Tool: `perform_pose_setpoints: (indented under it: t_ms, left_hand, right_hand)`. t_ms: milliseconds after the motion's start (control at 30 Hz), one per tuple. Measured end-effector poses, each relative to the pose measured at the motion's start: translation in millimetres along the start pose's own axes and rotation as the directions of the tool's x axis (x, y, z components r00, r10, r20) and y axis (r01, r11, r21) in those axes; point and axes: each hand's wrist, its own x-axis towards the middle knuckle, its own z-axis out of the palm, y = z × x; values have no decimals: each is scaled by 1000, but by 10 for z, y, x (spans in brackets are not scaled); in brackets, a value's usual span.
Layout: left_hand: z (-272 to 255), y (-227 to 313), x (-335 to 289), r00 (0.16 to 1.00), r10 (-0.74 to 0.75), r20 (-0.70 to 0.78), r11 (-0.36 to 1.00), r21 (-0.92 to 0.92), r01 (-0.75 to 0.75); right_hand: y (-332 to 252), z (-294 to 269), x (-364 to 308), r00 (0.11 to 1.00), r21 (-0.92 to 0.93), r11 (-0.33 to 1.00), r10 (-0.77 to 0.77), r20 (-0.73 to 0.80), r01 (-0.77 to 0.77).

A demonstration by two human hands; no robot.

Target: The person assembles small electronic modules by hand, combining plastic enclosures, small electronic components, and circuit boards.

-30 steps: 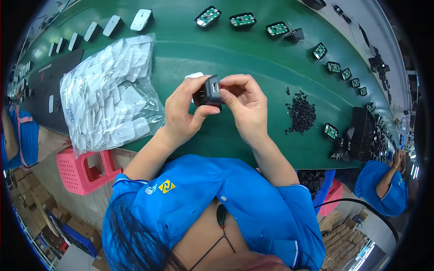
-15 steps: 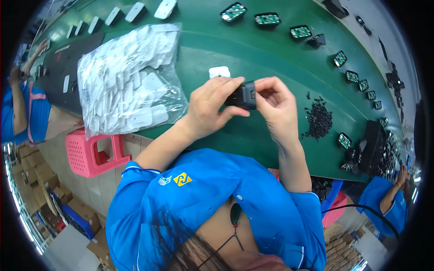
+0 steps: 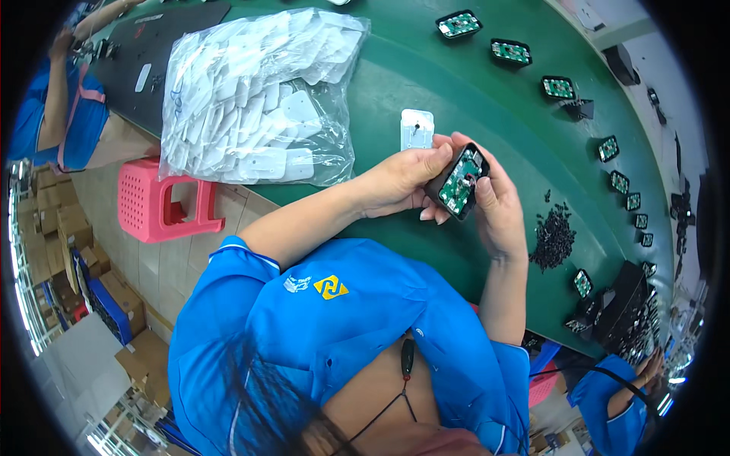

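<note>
Between my two hands is a small black plastic housing (image 3: 464, 184), its open side turned up so that the green circuit board inside shows. My left hand (image 3: 407, 180) grips its left side, thumb on the upper rim. From the right, my right hand (image 3: 498, 205) closes around the opposite edge, the thumb lying over the board. Just beyond my fingers a white plastic cover (image 3: 417, 129) with a small dark spot lies on the green table. To the right is a pile of small black parts (image 3: 553, 237).
A clear bag of white covers (image 3: 255, 99) lies at the left. Several black housings with boards (image 3: 511, 52) curve along the far and right side, near a black box (image 3: 620, 304). A pink stool (image 3: 141, 201) stands at the left. Co-workers (image 3: 84, 114) sit on both sides.
The black housing has been turned over, from its closed outside to the open side with the circuit board. My head view has shifted; both hands now cup the housing lower and nearer.
</note>
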Motion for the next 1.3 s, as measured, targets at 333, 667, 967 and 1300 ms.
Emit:
perform_pose_setpoints:
  t_ms: [333, 667, 967, 1300]
  left_hand:
    - [-164, -37, 18, 647, 763, 15, -131, 983, 132]
    - [-225, 13, 76, 681, 732, -22, -337, 857, 390]
    - [-348, 35, 30, 717, 692, 83, -423, 852, 309]
    - [-339, 55, -116, 837, 518, 177, -390, 920, 46]
  right_hand:
    - [64, -320, 88, 823, -635, 720, -520, -228, 279]
    - [-40, 162, -157, 784, -803, 100, 177, 595, 587]
    - [111, -61, -210, 904, -890, 164, -31, 426, 425]
    - [148, -412, -326, 887, -956, -212, -373, 273, 204]
